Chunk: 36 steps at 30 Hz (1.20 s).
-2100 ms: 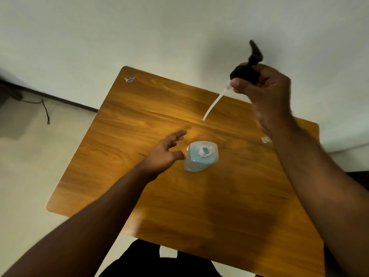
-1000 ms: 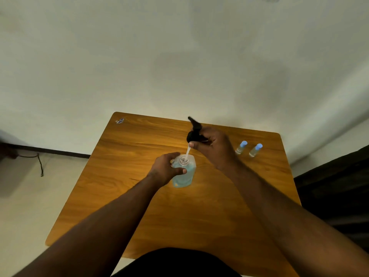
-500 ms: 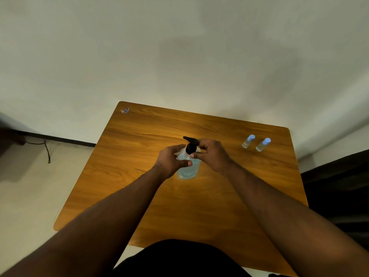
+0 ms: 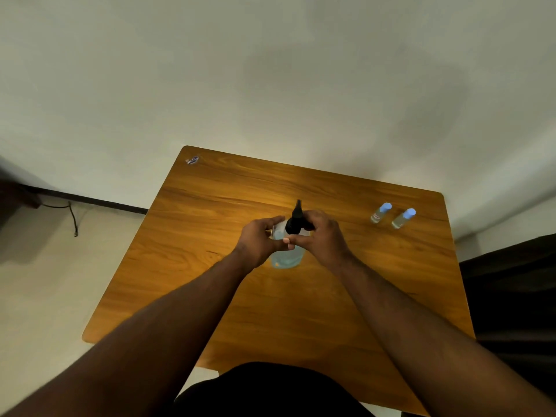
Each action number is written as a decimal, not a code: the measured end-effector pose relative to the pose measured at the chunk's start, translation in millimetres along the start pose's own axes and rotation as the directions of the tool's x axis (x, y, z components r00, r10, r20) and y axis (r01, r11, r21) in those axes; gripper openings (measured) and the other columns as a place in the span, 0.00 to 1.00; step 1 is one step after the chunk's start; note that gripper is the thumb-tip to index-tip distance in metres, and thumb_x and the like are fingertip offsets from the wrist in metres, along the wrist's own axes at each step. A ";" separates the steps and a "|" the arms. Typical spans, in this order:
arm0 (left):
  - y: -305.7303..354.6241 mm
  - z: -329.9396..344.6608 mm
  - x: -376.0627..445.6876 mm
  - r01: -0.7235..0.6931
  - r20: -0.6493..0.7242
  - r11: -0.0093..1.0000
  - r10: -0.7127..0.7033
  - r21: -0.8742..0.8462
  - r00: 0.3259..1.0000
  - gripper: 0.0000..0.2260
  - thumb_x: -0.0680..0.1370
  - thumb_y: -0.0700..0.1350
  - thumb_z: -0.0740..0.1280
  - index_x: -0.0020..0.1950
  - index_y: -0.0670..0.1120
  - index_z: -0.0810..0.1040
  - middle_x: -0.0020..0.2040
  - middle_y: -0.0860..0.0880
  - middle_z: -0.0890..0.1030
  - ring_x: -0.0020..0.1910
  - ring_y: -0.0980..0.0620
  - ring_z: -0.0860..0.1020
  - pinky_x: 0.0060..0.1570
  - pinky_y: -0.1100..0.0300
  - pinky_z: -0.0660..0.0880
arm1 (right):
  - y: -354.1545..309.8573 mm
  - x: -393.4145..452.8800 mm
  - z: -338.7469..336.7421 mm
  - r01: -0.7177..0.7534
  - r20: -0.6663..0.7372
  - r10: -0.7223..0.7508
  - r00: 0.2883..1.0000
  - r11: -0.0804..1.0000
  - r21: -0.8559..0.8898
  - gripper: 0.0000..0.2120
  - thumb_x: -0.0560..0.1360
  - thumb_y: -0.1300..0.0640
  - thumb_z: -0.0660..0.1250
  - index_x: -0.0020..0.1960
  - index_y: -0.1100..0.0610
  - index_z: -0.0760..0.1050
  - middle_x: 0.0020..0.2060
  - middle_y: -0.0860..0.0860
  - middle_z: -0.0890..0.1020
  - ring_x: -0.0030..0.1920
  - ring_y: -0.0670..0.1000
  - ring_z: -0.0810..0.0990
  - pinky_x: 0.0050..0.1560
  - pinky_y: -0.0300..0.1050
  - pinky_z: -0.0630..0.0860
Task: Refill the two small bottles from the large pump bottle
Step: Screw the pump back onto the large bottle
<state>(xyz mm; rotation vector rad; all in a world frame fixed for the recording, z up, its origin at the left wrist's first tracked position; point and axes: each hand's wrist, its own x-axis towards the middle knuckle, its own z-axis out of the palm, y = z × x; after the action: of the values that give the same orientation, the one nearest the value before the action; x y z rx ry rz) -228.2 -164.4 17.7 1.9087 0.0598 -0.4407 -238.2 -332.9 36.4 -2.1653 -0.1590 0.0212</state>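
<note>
At the middle of the wooden tabletop (image 4: pixel 210 296), the left hand (image 4: pixel 258 239) curls its fingers round the clear large pump bottle (image 4: pixel 285 257) while the right hand (image 4: pixel 320 236) pinches its black pump head (image 4: pixel 294 219), and farther right the two small bottles (image 4: pixel 392 216) stand side by side, well apart.

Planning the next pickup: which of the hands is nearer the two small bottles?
The right hand. It grips the black pump head, with the small bottles off to its right. The left hand holds the large bottle farther away.
</note>
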 end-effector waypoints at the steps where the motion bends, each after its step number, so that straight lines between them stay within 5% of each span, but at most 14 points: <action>1: -0.4 -0.4 0.2 -0.005 0.001 1.000 0.005 -0.001 1.000 0.35 0.65 0.44 0.81 0.70 0.47 0.73 0.65 0.48 0.78 0.63 0.50 0.76 0.56 0.57 0.77 | 2.4 -1.6 -0.7 -0.021 -0.003 0.021 1.000 0.999 0.032 0.23 0.63 0.55 0.79 0.56 0.54 0.78 0.52 0.48 0.80 0.52 0.44 0.78 0.52 0.34 0.75; 5: -0.2 -2.2 0.4 -0.012 0.005 1.000 0.012 -0.014 1.000 0.35 0.64 0.47 0.81 0.70 0.47 0.74 0.63 0.48 0.80 0.61 0.52 0.77 0.55 0.59 0.76 | 8.3 -5.6 -4.1 -0.135 0.006 0.136 0.991 0.974 0.180 0.27 0.61 0.55 0.80 0.58 0.53 0.75 0.55 0.49 0.80 0.57 0.45 0.78 0.57 0.43 0.78; 9: -1.5 -1.8 0.4 -0.015 0.018 1.000 0.015 -0.010 1.000 0.35 0.65 0.48 0.80 0.70 0.47 0.73 0.64 0.48 0.80 0.63 0.50 0.76 0.60 0.53 0.77 | 10.0 -6.4 -0.3 -0.106 0.011 0.106 0.994 0.981 0.164 0.33 0.63 0.57 0.79 0.66 0.53 0.72 0.60 0.46 0.76 0.59 0.43 0.76 0.58 0.37 0.75; 14: -2.4 -2.1 0.7 -0.031 0.011 0.999 0.031 0.006 0.999 0.36 0.65 0.48 0.81 0.70 0.47 0.73 0.64 0.48 0.80 0.62 0.50 0.76 0.57 0.57 0.76 | 13.4 -10.1 2.3 -0.068 -0.069 0.077 0.995 0.990 0.120 0.22 0.64 0.55 0.78 0.54 0.62 0.78 0.57 0.53 0.79 0.57 0.47 0.78 0.56 0.48 0.79; 19: -1.1 -2.7 1.8 -0.036 0.014 0.999 0.036 0.003 0.999 0.35 0.65 0.47 0.81 0.70 0.46 0.73 0.63 0.48 0.80 0.61 0.51 0.77 0.56 0.59 0.76 | 9.2 -7.4 4.6 -0.066 -0.078 0.079 0.994 0.985 0.158 0.24 0.67 0.55 0.77 0.62 0.55 0.76 0.59 0.52 0.78 0.58 0.47 0.77 0.57 0.44 0.78; 24: -2.2 -2.2 1.5 -0.030 0.020 0.999 0.031 -0.009 0.999 0.35 0.65 0.44 0.80 0.70 0.45 0.73 0.64 0.48 0.80 0.62 0.51 0.77 0.56 0.59 0.76 | 5.2 -5.7 6.7 -0.064 -0.138 0.069 0.988 0.997 0.044 0.17 0.65 0.55 0.77 0.52 0.57 0.79 0.49 0.51 0.81 0.50 0.47 0.78 0.50 0.49 0.80; 29: -2.2 -2.0 1.5 -0.029 0.031 0.999 0.029 -0.022 0.999 0.35 0.65 0.43 0.80 0.70 0.45 0.73 0.63 0.48 0.80 0.61 0.53 0.77 0.50 0.65 0.75 | 6.6 -7.1 4.6 -0.121 -0.035 0.128 0.991 0.979 0.164 0.29 0.66 0.55 0.77 0.65 0.51 0.72 0.60 0.46 0.76 0.57 0.44 0.76 0.52 0.34 0.75; 32: -3.3 -1.8 1.2 -0.025 0.028 0.999 0.025 -0.030 0.999 0.36 0.65 0.44 0.81 0.71 0.46 0.73 0.63 0.48 0.80 0.61 0.52 0.77 0.52 0.64 0.75 | 5.5 1.4 1.8 -0.090 0.009 0.089 0.996 0.988 0.125 0.20 0.67 0.57 0.76 0.58 0.53 0.77 0.56 0.49 0.79 0.56 0.47 0.77 0.55 0.40 0.76; 36: -4.6 -1.3 1.2 -0.060 0.031 0.998 0.060 -0.017 0.998 0.31 0.65 0.43 0.80 0.67 0.47 0.77 0.55 0.52 0.83 0.57 0.54 0.79 0.47 0.69 0.76 | -1.4 3.8 13.2 -0.099 -0.114 0.093 0.989 0.994 -0.045 0.20 0.62 0.52 0.79 0.46 0.55 0.72 0.44 0.50 0.79 0.45 0.49 0.76 0.41 0.41 0.74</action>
<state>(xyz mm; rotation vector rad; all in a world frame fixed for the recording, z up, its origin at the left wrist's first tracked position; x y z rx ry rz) -227.8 -161.7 13.6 1.8817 -0.0147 -0.4288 -235.7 -320.8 30.2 -2.2167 0.0096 -0.0498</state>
